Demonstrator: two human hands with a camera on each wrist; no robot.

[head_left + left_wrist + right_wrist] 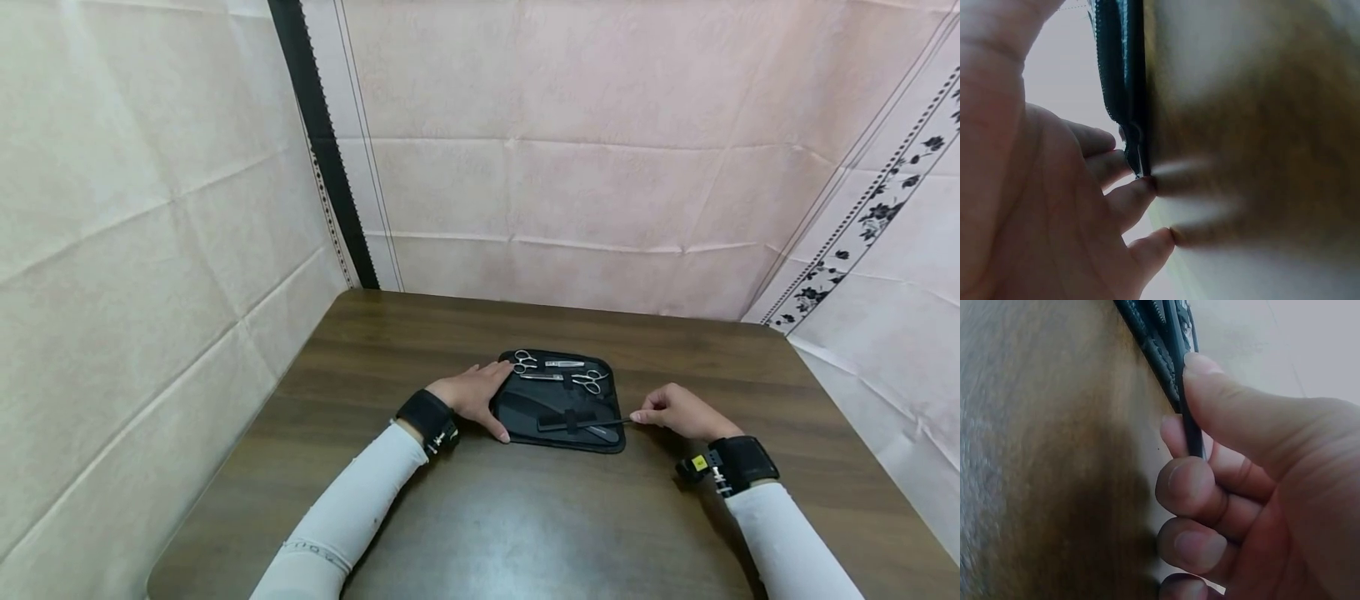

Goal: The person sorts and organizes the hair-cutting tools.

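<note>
A black zip case (517,408) lies spread on the table, with hairdressing scissors (587,382) and thinning scissors (542,377) along its upper half. My left hand (471,393) rests at the case's left edge, fingers spread; in the left wrist view the fingertips (1141,190) touch the case's rim (1124,69). A slim black comb (553,427) lies across the lower part of the case, under a small strap (572,419). Its right end sticks out past the edge, where my right hand (686,412) pinches it between thumb and curled fingers. The right wrist view shows the comb's end (1192,434) in that pinch.
The brown wooden table (480,517) extends around the case on all sides. Pale cloth sheets (585,192) hang behind it and at both sides. A silver-coloured piece (602,433) lies partly beneath the comb.
</note>
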